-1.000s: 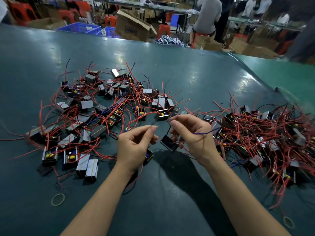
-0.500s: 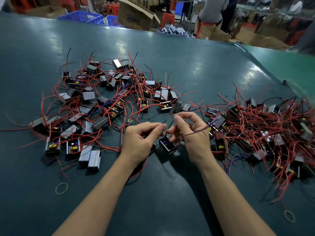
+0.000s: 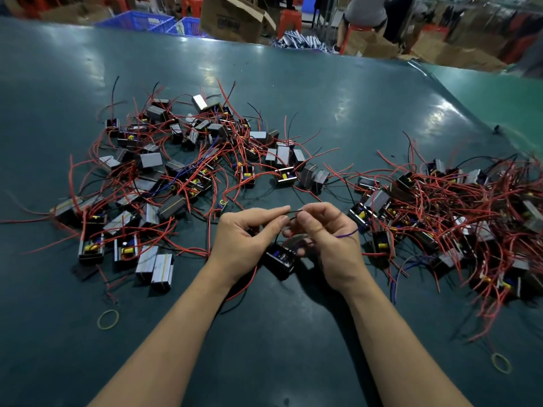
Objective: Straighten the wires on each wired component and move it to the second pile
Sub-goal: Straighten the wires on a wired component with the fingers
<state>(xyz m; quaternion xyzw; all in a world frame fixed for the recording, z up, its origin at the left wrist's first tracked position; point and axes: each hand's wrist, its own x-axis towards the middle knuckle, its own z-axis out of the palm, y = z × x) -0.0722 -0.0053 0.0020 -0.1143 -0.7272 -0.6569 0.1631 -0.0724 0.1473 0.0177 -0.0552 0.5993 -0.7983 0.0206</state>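
Red-wired stock: two heaps of small black wired components were spread on a dark green surface [image 3: 293, 362], a looser left pile [image 3: 182, 171] and a denser, more tangled right pile [image 3: 458, 212].
Component in hand: one black component [image 3: 280, 259] was held low between the two hands, just above the surface and between the piles.
Left hand: the left hand [image 3: 244, 239] was seen with thumb and forefinger pinched together on a thin black wire [image 3: 294, 211] rising from the component.
Right hand: the right hand [image 3: 326, 236] was seen with its fingers [image 3: 305, 217] clamped on the same wire, just beside the left fingertips; a purple wire [image 3: 346, 234] trailed out past its knuckles.
Step judged: a lead was apparently being drawn straight; the move to the second pile was not yet made.
Handling judged: the body was taken to be light and rigid, the leads thin, soft and easily kinked or pulled from their joints.
Hold advised: the body should be steadied and each wire pinched near its root, then stroked outward gently.
Elsewhere: two yellow rubber bands [image 3: 108, 319] were lying on the surface; cardboard boxes [image 3: 232, 19] were stacked beyond it.
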